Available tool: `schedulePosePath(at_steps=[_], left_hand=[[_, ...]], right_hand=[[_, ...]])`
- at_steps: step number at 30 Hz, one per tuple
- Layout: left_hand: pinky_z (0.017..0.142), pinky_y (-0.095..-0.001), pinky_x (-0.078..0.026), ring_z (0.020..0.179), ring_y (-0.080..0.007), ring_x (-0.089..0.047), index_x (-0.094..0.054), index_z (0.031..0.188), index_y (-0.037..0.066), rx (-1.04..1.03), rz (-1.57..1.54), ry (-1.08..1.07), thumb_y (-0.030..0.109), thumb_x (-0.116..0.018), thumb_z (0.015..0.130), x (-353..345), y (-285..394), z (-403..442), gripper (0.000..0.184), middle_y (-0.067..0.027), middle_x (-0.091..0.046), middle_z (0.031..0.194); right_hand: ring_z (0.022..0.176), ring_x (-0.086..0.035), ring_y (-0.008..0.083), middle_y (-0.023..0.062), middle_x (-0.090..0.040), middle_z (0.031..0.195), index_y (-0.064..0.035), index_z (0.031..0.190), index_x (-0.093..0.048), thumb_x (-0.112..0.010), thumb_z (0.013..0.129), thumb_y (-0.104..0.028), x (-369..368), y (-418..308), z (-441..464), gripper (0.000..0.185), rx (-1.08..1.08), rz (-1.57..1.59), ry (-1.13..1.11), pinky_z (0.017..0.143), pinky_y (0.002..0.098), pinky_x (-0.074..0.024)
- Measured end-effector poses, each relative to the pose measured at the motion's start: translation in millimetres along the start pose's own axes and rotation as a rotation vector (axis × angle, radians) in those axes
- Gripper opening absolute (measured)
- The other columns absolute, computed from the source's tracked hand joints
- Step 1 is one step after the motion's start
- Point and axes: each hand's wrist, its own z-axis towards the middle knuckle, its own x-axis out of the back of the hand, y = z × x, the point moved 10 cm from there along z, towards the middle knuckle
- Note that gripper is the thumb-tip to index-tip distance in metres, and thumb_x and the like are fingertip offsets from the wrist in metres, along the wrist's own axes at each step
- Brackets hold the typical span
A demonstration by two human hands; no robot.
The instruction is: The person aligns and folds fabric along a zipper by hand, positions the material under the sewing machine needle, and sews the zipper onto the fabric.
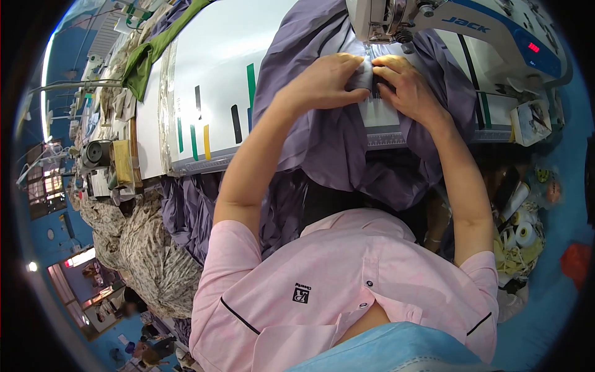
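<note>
Purple fabric (310,139) lies across the sewing machine's white table and hangs over its front edge. The sewing machine (396,18) stands above it, with its needle and presser foot close to my fingertips. My left hand (338,80) is on the left of the needle, closed on a fold of the purple fabric between thumb and fingers. Just right of the needle, my right hand (403,84) grips the cloth with curled fingers. A narrow gap separates the two hands. The exact stitching point is partly hidden by my fingers.
Colored tape strips (236,124) mark the white table, and a ruler (387,137) runs along its front edge. Green cloth (139,68) hangs at the far left. A small box (531,122) sits at the right; thread cones (525,234) lie below. Patterned fabric (149,254) is heaped left.
</note>
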Motion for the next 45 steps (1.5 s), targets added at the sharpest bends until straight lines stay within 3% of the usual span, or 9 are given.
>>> schedulePosePath(at_steps=[4,5,14,17,20,26,35,38,45], left_hand=[[0.097,-0.0426,-0.048,0.111,-0.0357,-0.060,-0.060,0.118,-0.002,-0.031,0.169,0.256,0.017,-0.071,0.073,-12.9,9.3,-3.3,0.050,-0.0187,-0.065,0.114],[0.093,-0.0419,-0.050,0.109,-0.0327,-0.062,-0.061,0.118,0.001,-0.039,0.200,0.325,0.008,-0.069,0.071,-13.1,8.8,-7.1,0.048,-0.0142,-0.066,0.112],[0.086,-0.0380,-0.051,0.106,-0.0267,-0.063,-0.065,0.112,0.005,-0.091,0.348,0.468,0.006,-0.067,0.075,-10.8,15.8,-14.1,0.038,-0.0078,-0.065,0.112],[0.088,-0.0358,-0.049,0.106,-0.0231,-0.062,-0.066,0.107,0.006,-0.166,0.486,0.468,0.007,-0.066,0.076,-9.3,29.1,-13.9,0.031,-0.0054,-0.064,0.111],[0.089,-0.0343,-0.047,0.105,-0.0213,-0.060,-0.066,0.103,0.006,-0.162,0.409,0.409,0.009,-0.066,0.077,-15.8,17.2,-13.8,0.027,-0.0040,-0.064,0.107],[0.086,-0.0341,-0.046,0.098,-0.0209,-0.060,-0.064,0.098,0.007,-0.191,0.418,0.349,0.010,-0.065,0.077,-21.4,15.8,-16.5,0.022,-0.0026,-0.062,0.097],[0.078,-0.0324,-0.046,0.090,-0.0187,-0.059,-0.062,0.097,0.009,-0.333,0.457,0.318,0.015,-0.061,0.081,-19.8,39.9,-20.1,0.017,-0.0016,-0.057,0.089],[0.076,-0.0324,-0.046,0.089,-0.0185,-0.058,-0.063,0.093,0.009,-0.347,0.453,0.290,0.016,-0.062,0.081,-29.2,38.5,-19.1,0.014,-0.0015,-0.056,0.088],[0.080,-0.0343,-0.046,0.092,-0.0199,-0.057,-0.067,0.098,0.007,-0.341,0.387,0.300,0.019,-0.069,0.078,-27.7,43.4,-18.9,0.023,-0.0026,-0.057,0.096]], right_hand=[[0.114,-0.059,0.0282,0.0090,-0.064,0.116,-0.0048,0.109,-0.066,-0.071,0.081,-0.012,-1.1,-1.6,1.5,0.029,0.001,-0.024,0.041,0.099,0.0384,-0.0468],[0.113,-0.059,0.0279,0.0087,-0.065,0.115,-0.0054,0.109,-0.066,-0.071,0.081,-0.012,-0.9,-2.6,1.1,0.029,0.002,-0.030,0.044,0.099,0.0383,-0.0472],[0.099,-0.060,0.0242,0.0031,-0.062,0.098,-0.0090,0.100,-0.068,-0.073,0.078,-0.013,3.2,-14.3,5.4,0.023,0.002,-0.157,0.047,0.085,0.0371,-0.0523],[0.093,-0.060,0.0229,0.0026,-0.058,0.091,-0.0091,0.093,-0.067,-0.072,0.079,-0.013,-5.2,-18.1,8.2,0.016,0.069,-0.287,0.003,0.078,0.0357,-0.0534],[0.091,-0.061,0.0231,0.0044,-0.058,0.090,-0.0083,0.092,-0.063,-0.071,0.080,-0.013,-4.5,-17.3,9.4,0.015,0.074,-0.218,-0.026,0.076,0.0356,-0.0537],[0.086,-0.064,0.0264,0.0088,-0.061,0.090,-0.0065,0.097,-0.059,-0.067,0.082,-0.006,6.3,-11.9,3.9,0.017,-0.005,-0.207,0.135,0.073,0.0377,-0.0539],[0.089,-0.064,0.0278,0.0102,-0.065,0.095,-0.0068,0.103,-0.065,-0.067,0.083,-0.010,6.8,-8.7,8.1,0.020,-0.042,-0.071,0.084,0.077,0.0397,-0.0531],[0.092,-0.063,0.0291,0.0095,-0.065,0.097,-0.0071,0.101,-0.065,-0.068,0.084,-0.012,3.1,-11.5,10.9,0.018,-0.051,-0.199,0.041,0.080,0.0414,-0.0522],[0.082,-0.065,0.0327,0.0139,-0.067,0.085,-0.0035,0.094,-0.063,-0.070,0.083,-0.014,-7.0,22.1,12.1,0.017,-0.297,0.124,-0.034,0.076,0.0425,-0.0511]])
